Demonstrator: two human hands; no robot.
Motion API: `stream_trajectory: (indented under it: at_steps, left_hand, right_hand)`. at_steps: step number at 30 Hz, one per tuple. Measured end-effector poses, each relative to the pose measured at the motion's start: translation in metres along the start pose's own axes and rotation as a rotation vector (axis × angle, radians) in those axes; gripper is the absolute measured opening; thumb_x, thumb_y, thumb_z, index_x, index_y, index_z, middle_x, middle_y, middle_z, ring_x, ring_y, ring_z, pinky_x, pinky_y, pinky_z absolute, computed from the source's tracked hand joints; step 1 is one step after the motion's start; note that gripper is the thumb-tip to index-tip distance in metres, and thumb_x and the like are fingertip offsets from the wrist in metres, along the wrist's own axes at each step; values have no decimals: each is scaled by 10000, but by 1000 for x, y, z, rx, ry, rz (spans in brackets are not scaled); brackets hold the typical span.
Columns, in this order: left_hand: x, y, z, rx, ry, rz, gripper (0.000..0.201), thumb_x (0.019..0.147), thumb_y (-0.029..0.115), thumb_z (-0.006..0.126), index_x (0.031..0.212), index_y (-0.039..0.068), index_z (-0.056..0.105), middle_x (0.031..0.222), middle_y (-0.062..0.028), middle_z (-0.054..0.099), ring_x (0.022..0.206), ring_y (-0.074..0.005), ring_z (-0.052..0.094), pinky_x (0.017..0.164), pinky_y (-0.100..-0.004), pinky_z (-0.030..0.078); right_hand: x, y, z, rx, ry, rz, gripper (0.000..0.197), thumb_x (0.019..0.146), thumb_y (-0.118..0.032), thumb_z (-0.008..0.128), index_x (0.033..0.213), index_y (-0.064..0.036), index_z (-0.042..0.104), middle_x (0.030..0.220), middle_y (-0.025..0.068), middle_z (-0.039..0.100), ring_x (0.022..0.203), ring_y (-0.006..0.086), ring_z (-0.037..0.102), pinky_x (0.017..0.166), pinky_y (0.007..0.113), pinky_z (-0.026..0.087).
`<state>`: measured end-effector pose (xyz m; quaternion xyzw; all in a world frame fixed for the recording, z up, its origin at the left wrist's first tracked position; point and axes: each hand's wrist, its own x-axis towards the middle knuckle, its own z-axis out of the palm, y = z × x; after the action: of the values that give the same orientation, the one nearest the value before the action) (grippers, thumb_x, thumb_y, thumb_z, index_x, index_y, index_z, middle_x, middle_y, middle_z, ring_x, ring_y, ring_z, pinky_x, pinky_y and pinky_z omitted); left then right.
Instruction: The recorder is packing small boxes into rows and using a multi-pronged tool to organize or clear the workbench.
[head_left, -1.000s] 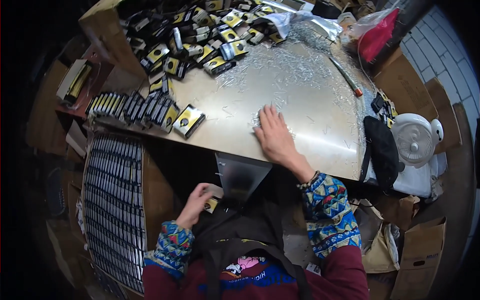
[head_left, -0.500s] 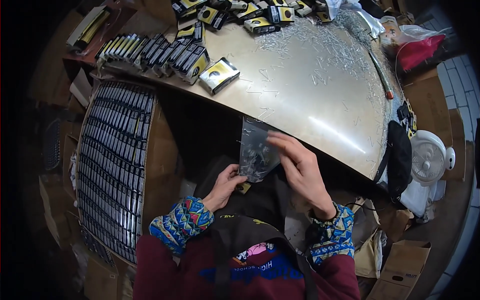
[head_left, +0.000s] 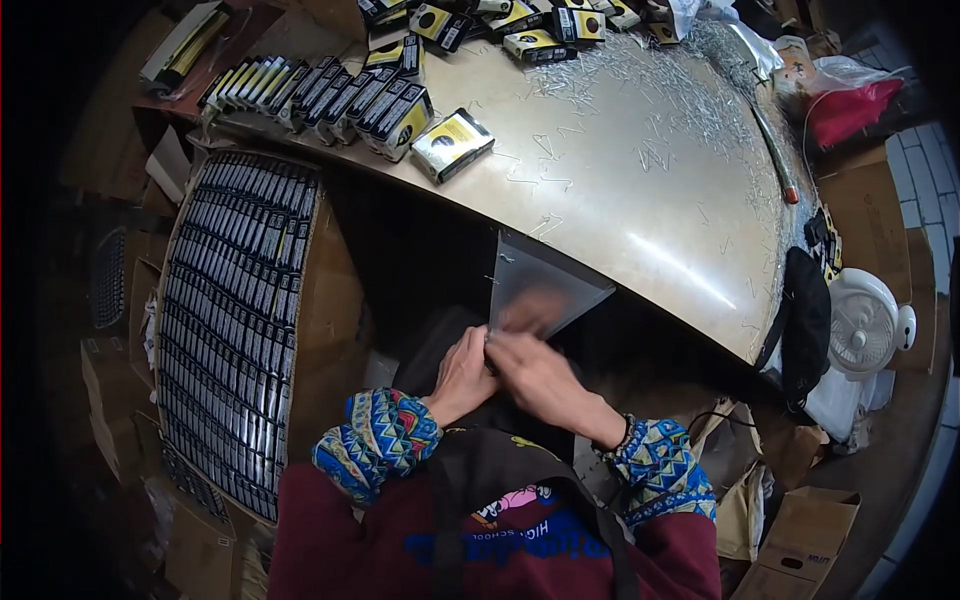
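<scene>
At the lower tip of a grey, smooth metal chute (head_left: 575, 285), my two hands meet, just below the table edge. My left hand (head_left: 463, 375) is closed, its fingers curled round something they hide. Coming in from the right, my right hand (head_left: 545, 378) has its fingers bunched against the left thumb and fingertips. It is slightly blurred, and whatever it grips cannot be made out. A dim reflection of a hand shows on the chute. A few thin bent wire hooks (head_left: 506, 257) lie near the chute's upper left corner.
On the metal table (head_left: 620, 210) lie scattered wire hooks (head_left: 655, 153) and a heap of more (head_left: 690, 90). Small black-and-yellow boxes (head_left: 350, 105) stand in a row; one box (head_left: 452, 145) lies alone. A carton of packed boxes (head_left: 235, 330) is left; a white fan (head_left: 860, 325) right.
My right hand has come down and left from over the chute to meet my left hand. The wire pieces in the chute's lower part no longer show. The yellow piece under my left hand is hidden.
</scene>
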<state>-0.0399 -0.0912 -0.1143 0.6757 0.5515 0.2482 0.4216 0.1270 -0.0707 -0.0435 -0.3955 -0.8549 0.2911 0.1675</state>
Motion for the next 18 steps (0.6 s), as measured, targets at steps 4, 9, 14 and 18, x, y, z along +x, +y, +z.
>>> stream_trajectory:
  at_steps: [4,9,14,18]
  left_hand:
    - [-5,-14,-24,83,-23,90,693,681,122,757,1279,10,427,1113,-201,550,1010,-402,555,859,-438,466]
    - [-1,25,-42,-46,52,217,815,659,75,780,1368,30,382,1154,-185,530,1068,-357,545,938,-397,443]
    - [24,46,-47,-70,88,203,810,703,102,778,1385,23,348,1196,-203,540,1075,-377,565,910,-413,469]
    - [33,60,-52,-118,144,194,778,709,117,785,1355,15,364,1175,-210,557,1059,-384,590,883,-397,494]
  right_hand:
    - [-5,4,0,275,102,77,293,891,-88,614,1173,-10,603,1122,188,634,952,340,641,793,373,532]
    - [8,-1,-30,318,53,223,169,871,-89,651,1006,11,656,819,177,671,706,290,678,621,326,523]
    - [18,7,-61,378,198,419,156,872,-80,651,987,26,653,763,139,680,619,206,660,581,287,506]
    - [20,7,-69,295,425,222,234,806,-65,725,1017,9,657,937,128,691,802,225,659,699,291,521]
